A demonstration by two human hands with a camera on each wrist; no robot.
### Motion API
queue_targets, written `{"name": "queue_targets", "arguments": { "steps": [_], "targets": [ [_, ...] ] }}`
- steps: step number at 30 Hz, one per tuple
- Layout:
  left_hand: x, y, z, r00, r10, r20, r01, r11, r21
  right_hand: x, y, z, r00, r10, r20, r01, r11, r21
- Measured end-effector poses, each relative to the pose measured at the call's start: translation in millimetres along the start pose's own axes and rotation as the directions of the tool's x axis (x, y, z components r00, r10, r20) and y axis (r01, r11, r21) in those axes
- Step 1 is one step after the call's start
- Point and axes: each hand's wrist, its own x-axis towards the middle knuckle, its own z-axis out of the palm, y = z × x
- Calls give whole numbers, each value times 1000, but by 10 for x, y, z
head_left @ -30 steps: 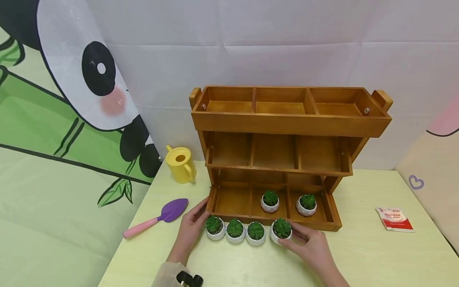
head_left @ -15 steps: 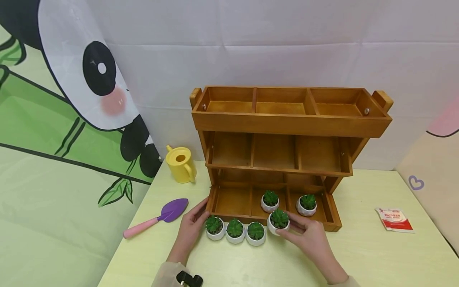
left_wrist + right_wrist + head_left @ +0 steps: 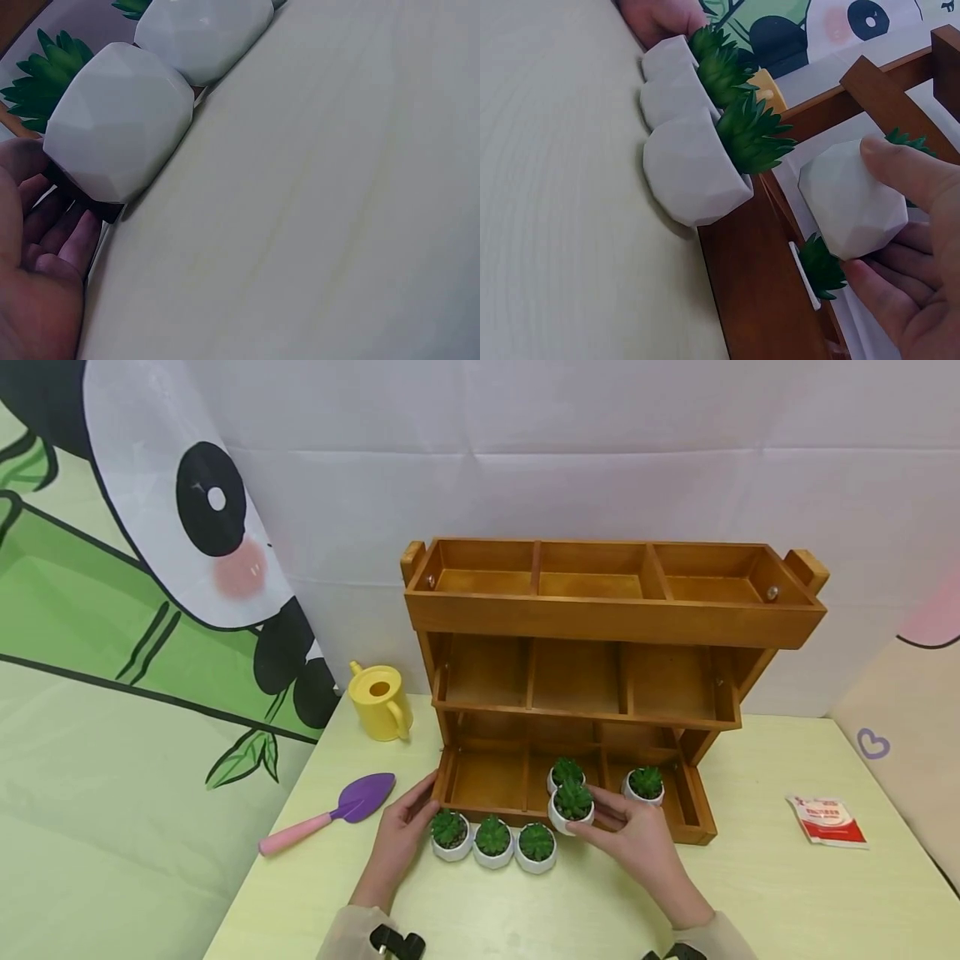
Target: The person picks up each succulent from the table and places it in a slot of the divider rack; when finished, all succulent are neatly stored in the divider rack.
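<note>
My right hand (image 3: 633,831) pinches a small potted succulent (image 3: 572,802) between thumb and fingers. Its white faceted pot (image 3: 853,199) is raised above the front edge of the bottom tray in the right wrist view. Behind it, a second succulent (image 3: 564,770) stands in the tray's middle compartment, partly hidden. Another succulent (image 3: 645,783) is in the right compartment, close to my right fingers. My left hand (image 3: 401,831) grips the left front corner of the wooden plant stand (image 3: 611,620), beside the leftmost pot (image 3: 124,124); its fingers curl behind that pot.
Three potted succulents (image 3: 492,842) line up on the table (image 3: 570,910) before the stand. A purple trowel (image 3: 365,797) with a pink handle and a yellow watering can (image 3: 378,702) lie left. At right is a red-and-white packet (image 3: 827,821). The stand's upper two tiers hold no pots.
My right hand has lifted the succulent from the table beside the row and carried it forward and slightly left, over the tray's front edge. The left hand stays at the stand's corner.
</note>
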Motion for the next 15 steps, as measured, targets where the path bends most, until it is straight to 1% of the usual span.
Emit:
{"name": "queue_targets", "arguments": {
  "steps": [4, 11, 15],
  "targets": [
    [-1, 14, 9, 1000, -5, -6, 5, 1000, -4, 49, -37, 33, 1000, 15, 9, -15, 1000, 22],
    [4, 1, 4, 1000, -15, -4, 15, 1000, -10, 143, -76, 114, 1000, 8, 22, -8, 1000, 7],
    [8, -2, 3, 1000, -10, 0, 10, 1000, -8, 203, -97, 166, 999, 1, 36, -2, 1000, 25]
  ]
}}
